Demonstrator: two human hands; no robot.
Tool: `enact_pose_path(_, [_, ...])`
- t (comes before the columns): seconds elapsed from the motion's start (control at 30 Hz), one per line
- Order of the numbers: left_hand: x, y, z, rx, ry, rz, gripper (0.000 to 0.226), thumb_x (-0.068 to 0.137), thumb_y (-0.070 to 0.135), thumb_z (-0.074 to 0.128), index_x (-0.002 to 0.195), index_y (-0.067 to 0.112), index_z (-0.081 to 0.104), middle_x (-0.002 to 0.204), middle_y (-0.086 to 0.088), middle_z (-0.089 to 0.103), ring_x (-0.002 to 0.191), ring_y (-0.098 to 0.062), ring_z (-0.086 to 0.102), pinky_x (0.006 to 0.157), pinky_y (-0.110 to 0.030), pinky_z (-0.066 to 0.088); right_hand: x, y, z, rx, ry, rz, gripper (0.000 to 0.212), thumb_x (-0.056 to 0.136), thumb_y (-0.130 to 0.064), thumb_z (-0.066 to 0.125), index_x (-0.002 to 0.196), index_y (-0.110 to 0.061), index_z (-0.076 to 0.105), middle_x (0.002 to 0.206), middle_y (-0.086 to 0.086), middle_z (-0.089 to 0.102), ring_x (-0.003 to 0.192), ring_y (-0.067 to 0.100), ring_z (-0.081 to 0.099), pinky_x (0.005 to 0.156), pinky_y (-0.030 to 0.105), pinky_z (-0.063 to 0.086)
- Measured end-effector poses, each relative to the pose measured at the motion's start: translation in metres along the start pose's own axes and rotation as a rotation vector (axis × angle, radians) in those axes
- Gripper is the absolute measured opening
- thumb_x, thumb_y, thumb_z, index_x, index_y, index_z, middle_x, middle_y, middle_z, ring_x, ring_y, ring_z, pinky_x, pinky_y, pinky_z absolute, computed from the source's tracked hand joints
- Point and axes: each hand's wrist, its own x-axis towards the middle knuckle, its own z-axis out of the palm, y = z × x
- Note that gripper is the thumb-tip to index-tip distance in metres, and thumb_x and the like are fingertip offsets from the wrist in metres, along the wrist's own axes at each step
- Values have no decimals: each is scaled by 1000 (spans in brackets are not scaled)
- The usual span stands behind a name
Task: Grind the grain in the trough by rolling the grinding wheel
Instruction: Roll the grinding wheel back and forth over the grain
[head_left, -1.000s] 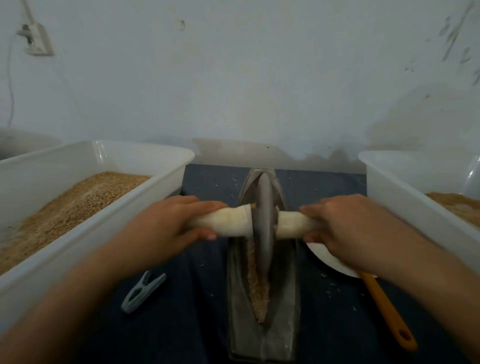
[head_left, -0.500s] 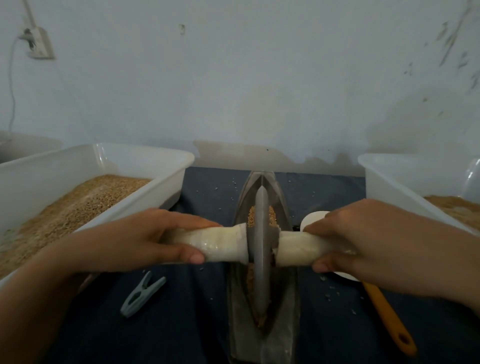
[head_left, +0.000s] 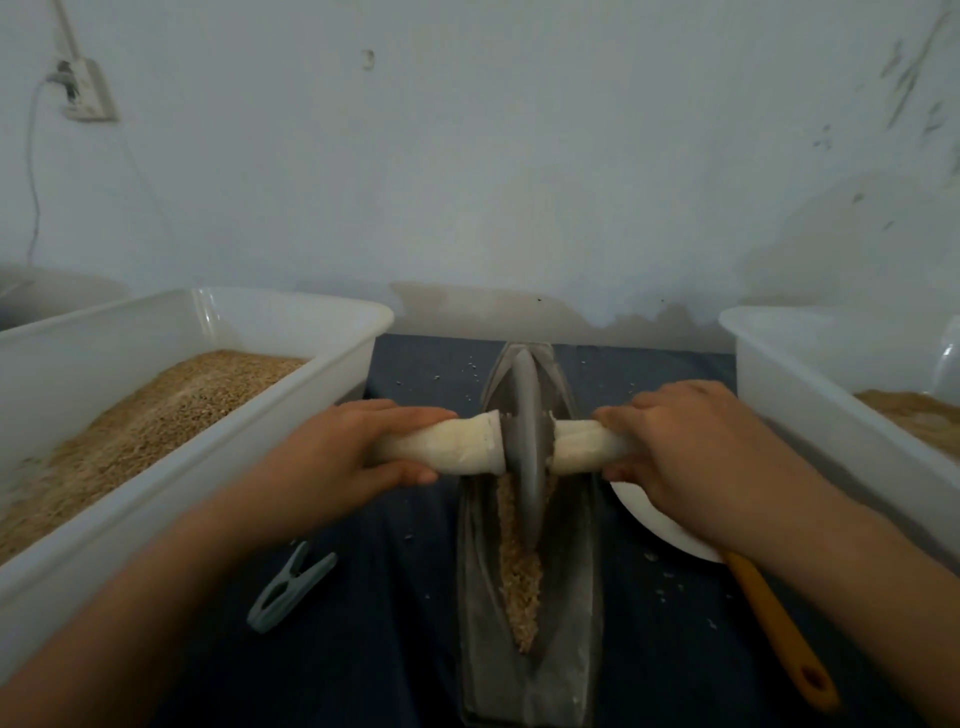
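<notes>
Two hands mid-grind: left hand (head_left: 332, 457), right hand (head_left: 691, 457) grip grinding wheel (head_left: 524, 457) axle, frame centre, above grain (head_left: 519, 587) in trough (head_left: 576, 623); next, likely roll toward lower frame.

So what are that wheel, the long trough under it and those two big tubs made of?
The grinding wheel looks like dull grey metal, probably iron: a thin disc with a matte, unpainted face. The trough seems the same dark metal, worn and smudged pale. The left tub and the right tub look like plastic: milky, semi-translucent walls with smooth rolled rims.
</notes>
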Motion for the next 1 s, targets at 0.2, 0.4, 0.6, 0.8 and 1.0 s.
enact_pose_path(0.2, [-15,5,-33,-285,-411,33,46,82,47,63,125,54,48,116,19,64,107,-1,59,92,-23,45,-24,-3,-45,172,-187,-113,21,83,-59,52,86,-40,43,74,-14,51,71,1,48,60,17,33])
enact_pose_path(0.4, [-5,3,-11,-94,-142,-60,42,76,49,61,114,59,46,99,29,62,95,8,56,78,-6,38,-5,-8,-18,54,-16,-14,33,90,-50,48,121,-40,48,110,-13,59,101,11,54,85,27,37])
enact_pose_path(0.6, [4,-2,13,98,76,-32,52,85,38,62,132,46,41,97,18,51,91,-3,49,76,-17,35,4,-3,11,23,82,91,44,95,-45,43,137,-37,33,132,-14,49,119,12,43,98,27,23])
enact_pose_path(0.8, [-8,-1,-18,-202,-250,-31,50,76,53,61,125,54,50,112,23,65,104,5,58,93,-22,46,-7,-6,-19,26,-43,-73,29,89,-49,50,115,-38,51,106,-13,60,99,10,54,78,27,30])
enact_pose_path(1.0, [-15,3,-32,-308,-422,13,47,75,64,58,121,61,47,114,27,63,105,6,58,88,-12,43,-21,-4,-37,143,-94,-106,30,85,-56,50,108,-36,54,92,-12,61,86,7,56,74,25,42])
